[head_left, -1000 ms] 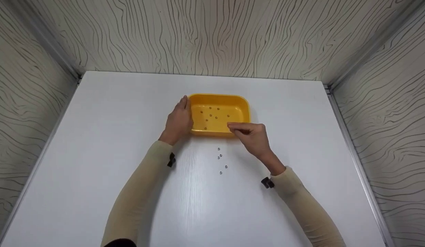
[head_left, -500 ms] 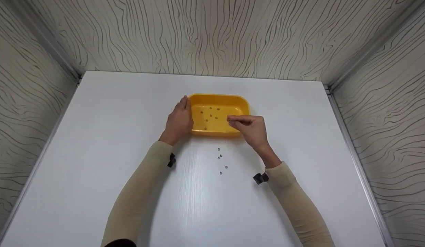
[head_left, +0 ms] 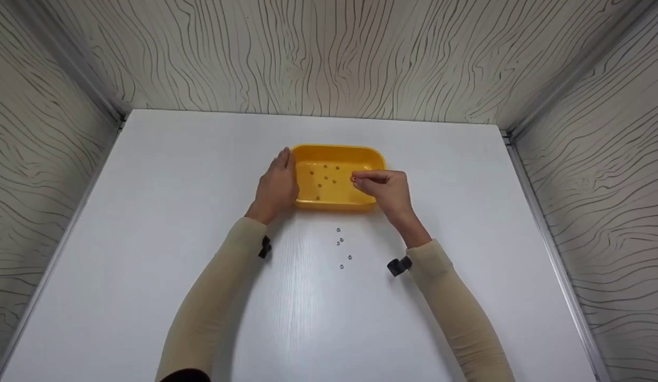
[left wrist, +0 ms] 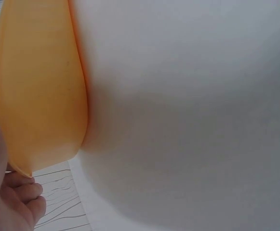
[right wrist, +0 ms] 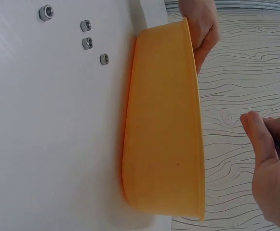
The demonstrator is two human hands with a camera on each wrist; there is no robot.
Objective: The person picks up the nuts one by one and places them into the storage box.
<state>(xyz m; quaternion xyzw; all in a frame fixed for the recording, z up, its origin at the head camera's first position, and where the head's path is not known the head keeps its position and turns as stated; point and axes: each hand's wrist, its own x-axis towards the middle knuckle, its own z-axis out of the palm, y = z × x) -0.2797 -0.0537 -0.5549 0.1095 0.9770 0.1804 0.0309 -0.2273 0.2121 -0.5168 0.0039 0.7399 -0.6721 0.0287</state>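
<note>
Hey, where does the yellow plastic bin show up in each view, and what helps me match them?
Head: the yellow plastic bin sits near the centre, slightly above it.
Left wrist: upper left, cut off at the top edge.
Right wrist: just right of centre.
Shared landmark: the left hand at one end of the bin.

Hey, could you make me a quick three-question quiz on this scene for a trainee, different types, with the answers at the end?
1. True or false: the left hand is touching the yellow tray.
2. In the head view, how many nuts lie on the white table in front of the tray?
3. In the head view, which end of the tray is the right hand nearer? A: left. B: right.

Key: 1. True. 2. Five. 3. B.
</note>
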